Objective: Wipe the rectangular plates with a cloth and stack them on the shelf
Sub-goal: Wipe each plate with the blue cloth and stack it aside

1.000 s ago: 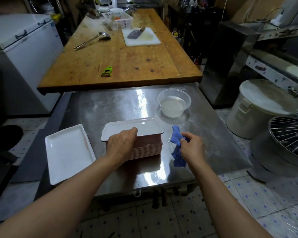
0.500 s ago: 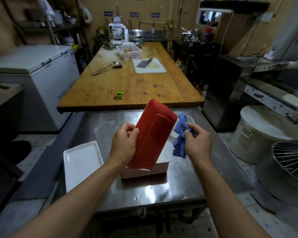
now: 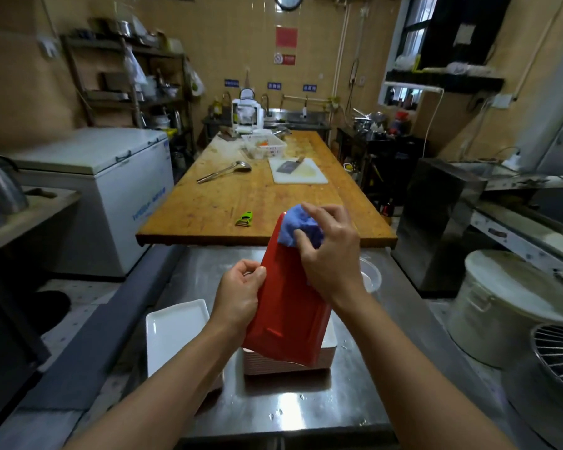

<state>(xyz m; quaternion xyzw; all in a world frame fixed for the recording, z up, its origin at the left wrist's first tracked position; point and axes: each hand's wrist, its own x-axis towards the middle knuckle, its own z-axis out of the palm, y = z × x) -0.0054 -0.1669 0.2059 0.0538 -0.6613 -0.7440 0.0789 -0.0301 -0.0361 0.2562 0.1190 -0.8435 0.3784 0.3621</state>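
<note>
The steel table [image 3: 355,401] sits in front of me, its far edge butting under the long wooden table [image 3: 241,203] beyond. On that wooden top, a white cutting board [image 3: 301,172] with a cleaver lies toward the far right, a ladle [image 3: 223,172] lies mid-left, and a green peeler [image 3: 245,219] sits near the near edge. By the steel table's right edge a clear plastic bowl [image 3: 371,276] shows partly behind my wrist. Near the middle of the steel table stands the stack of plates [image 3: 283,367], and just left of it, toward the left edge, a single white plate [image 3: 173,332] lies face up. Above the stack I hold a red-backed rectangular plate [image 3: 286,306] tilted up on end, its underside toward me. My left hand [image 3: 239,295] grips its left long edge, fingers curled round the rim. My right hand [image 3: 330,251] has its fingers bunched round the blue cloth [image 3: 298,227] and presses it against the plate's upper end
</note>
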